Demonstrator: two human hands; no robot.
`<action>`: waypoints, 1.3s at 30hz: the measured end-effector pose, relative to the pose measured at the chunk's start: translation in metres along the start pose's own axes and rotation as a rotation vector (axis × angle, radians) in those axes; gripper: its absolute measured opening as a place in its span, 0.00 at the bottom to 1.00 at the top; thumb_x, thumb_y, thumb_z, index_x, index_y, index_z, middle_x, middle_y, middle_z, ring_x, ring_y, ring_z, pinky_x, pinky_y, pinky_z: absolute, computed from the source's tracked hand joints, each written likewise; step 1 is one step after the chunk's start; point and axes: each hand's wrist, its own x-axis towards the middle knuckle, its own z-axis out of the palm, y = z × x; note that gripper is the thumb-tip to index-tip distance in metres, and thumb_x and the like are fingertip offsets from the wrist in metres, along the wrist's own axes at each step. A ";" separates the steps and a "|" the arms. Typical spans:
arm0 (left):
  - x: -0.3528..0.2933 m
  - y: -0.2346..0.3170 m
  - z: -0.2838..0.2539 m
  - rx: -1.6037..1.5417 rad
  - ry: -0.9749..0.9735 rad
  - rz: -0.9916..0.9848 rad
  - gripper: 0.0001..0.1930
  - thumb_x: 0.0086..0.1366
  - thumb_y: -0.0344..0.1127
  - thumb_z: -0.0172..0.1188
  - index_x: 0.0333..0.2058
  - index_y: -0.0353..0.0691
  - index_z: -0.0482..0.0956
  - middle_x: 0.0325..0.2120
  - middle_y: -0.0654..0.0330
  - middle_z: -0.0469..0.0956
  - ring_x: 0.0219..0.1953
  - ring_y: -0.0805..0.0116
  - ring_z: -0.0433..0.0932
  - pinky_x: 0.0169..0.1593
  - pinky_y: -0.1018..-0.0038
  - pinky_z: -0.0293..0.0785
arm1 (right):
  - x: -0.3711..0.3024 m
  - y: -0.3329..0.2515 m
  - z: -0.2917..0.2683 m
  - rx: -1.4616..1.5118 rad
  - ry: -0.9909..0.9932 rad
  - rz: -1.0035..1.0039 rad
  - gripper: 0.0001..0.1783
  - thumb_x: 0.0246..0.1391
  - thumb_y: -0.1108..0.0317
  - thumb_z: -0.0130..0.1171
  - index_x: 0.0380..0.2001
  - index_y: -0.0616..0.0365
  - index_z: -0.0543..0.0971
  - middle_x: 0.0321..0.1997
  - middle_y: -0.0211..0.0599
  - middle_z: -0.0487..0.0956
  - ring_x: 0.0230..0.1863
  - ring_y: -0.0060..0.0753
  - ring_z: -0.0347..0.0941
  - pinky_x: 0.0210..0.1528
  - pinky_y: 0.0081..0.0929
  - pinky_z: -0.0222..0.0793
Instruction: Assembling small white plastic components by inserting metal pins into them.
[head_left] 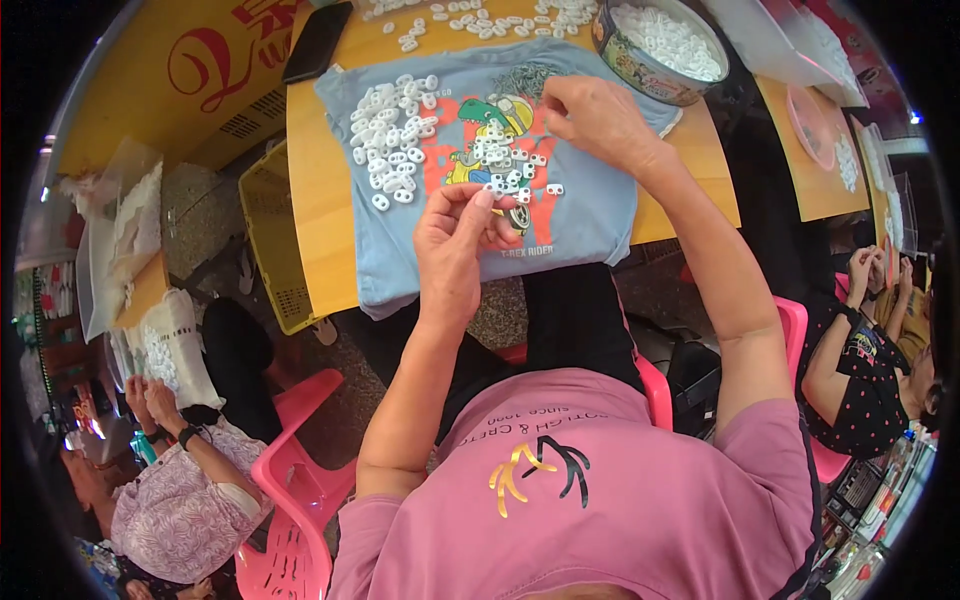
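A folded blue-grey printed T-shirt (590,215) lies on the table in front of me. My left hand (455,245) is closed over its lower middle, thumb and forefinger pinching what looks like a small white plastic piece at their tips. Just beyond sits a cluster of small white pieces with dark openings (515,165). My right hand (598,118) is closed at the shirt's upper right, beside a heap of tiny dark parts (525,82); whatever its fingertips hold is hidden. White oval pieces with two holes (390,140) are spread over the shirt's left side.
At the table's (700,195) back right stands a round tin (650,75) full of white pieces. More white pieces (480,22) lie along the back. A black phone (318,42) is at the back left, above a yellow crate (275,235). People work at both sides by pink chairs (300,460).
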 end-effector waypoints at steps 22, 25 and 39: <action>-0.011 0.013 0.009 -0.107 -0.020 -0.040 0.08 0.66 0.30 0.58 0.40 0.34 0.72 0.33 0.52 0.81 0.27 0.72 0.78 0.31 0.79 0.72 | -0.004 0.002 0.004 0.022 0.099 -0.133 0.07 0.52 0.69 0.56 0.33 0.59 0.78 0.29 0.44 0.78 0.32 0.48 0.76 0.36 0.37 0.72; -0.011 0.015 0.011 -0.125 -0.040 -0.037 0.07 0.66 0.30 0.58 0.40 0.34 0.72 0.33 0.52 0.81 0.27 0.72 0.78 0.32 0.79 0.72 | -0.022 -0.011 -0.005 0.309 0.288 -0.168 0.11 0.54 0.71 0.56 0.41 0.58 0.80 0.29 0.39 0.79 0.27 0.32 0.75 0.34 0.28 0.71; -0.019 0.026 0.033 -0.051 -0.025 0.066 0.08 0.65 0.32 0.60 0.39 0.34 0.73 0.27 0.61 0.78 0.26 0.76 0.76 0.31 0.79 0.71 | -0.080 -0.080 -0.002 1.515 0.028 0.251 0.09 0.62 0.67 0.57 0.40 0.62 0.78 0.29 0.27 0.77 0.28 0.15 0.70 0.31 0.15 0.68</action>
